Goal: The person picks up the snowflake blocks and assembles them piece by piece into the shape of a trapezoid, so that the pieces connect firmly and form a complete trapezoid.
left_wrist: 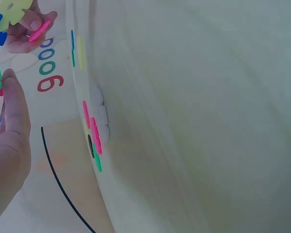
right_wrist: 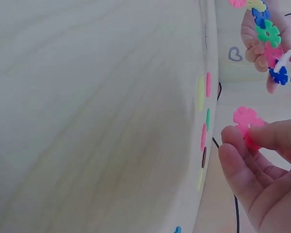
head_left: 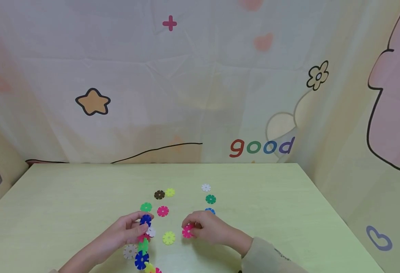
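My left hand [head_left: 124, 229] holds a chain of slotted snowflake discs [head_left: 141, 260] by its upper end, the thumb on the discs near the top. Blue, white, pink, green and yellow discs are joined in it, and it hangs down past the lower edge of the head view. In the right wrist view, a white disc [right_wrist: 282, 61] sticks out sideways near the chain's blue end disc [right_wrist: 279, 75]. My right hand [head_left: 210, 228] pinches a single pink snowflake disc [head_left: 187, 231] between thumb and fingers, apart from the chain.
Loose discs lie on the pale table [head_left: 271, 212]: a yellow one [head_left: 168, 238] between the hands, a white one [head_left: 130, 251] beside the chain, and a pink one [head_left: 163, 211], a brown one [head_left: 159, 195] and several others farther back. A printed curtain [head_left: 200, 113] hangs behind the table.
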`<state>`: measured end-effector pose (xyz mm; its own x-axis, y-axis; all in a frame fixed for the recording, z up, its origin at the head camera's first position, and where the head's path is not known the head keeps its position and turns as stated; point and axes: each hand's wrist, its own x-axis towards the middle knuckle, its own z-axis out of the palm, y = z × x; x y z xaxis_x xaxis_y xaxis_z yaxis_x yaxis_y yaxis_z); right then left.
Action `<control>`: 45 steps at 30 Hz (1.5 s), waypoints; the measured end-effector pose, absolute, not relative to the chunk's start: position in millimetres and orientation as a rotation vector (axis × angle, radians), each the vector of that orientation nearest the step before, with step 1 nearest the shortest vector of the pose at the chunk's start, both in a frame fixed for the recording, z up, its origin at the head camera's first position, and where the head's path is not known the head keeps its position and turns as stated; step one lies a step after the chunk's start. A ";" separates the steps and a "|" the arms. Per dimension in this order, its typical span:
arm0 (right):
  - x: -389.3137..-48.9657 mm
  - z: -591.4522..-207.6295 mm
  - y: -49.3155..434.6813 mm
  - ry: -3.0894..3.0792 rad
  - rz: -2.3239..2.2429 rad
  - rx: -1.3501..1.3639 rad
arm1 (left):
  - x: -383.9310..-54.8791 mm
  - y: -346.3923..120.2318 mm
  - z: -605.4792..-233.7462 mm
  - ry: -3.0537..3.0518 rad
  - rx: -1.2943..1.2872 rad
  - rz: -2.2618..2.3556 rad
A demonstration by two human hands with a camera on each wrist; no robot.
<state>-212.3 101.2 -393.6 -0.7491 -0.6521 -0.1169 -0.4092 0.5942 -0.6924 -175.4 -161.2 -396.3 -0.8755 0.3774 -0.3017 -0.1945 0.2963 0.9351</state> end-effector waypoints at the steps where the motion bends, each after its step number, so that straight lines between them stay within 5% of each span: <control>1: -212.0 -393.4 101.0 2.464 -0.948 -0.854 | -175.3 -161.4 -396.4 2.092 0.180 1.617; 45: -195.3 -384.2 81.8 2.258 -1.411 -0.790 | -172.9 -137.5 -402.5 2.011 0.239 1.791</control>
